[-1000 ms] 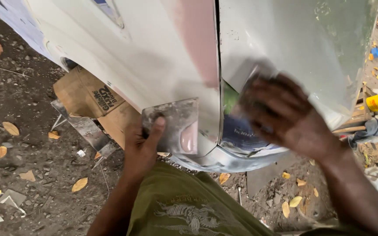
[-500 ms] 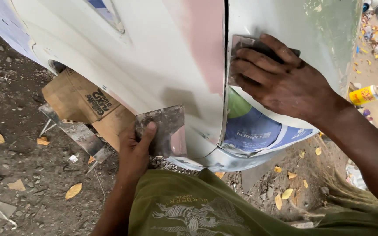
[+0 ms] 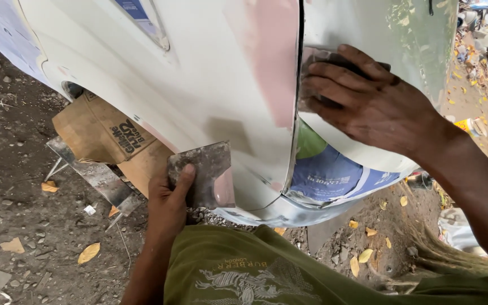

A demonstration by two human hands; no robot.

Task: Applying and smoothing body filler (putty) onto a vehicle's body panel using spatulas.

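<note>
Two hands work on the white car body panel [image 3: 210, 96]. At six o'clock, nearest, the left hand [image 3: 168, 206] grips a flat metal spreader plate [image 3: 204, 175] smeared with pinkish filler, thumb across its face; it sits much where it did half a second ago. Farther off at two o'clock, the right hand [image 3: 368, 101] has slid slightly lower, fingers spread flat, pressing a grey sanding pad [image 3: 314, 59] against the panel beside the dark seam [image 3: 297, 107]. Pink filler patch [image 3: 272, 62] looks dull and smooth.
</note>
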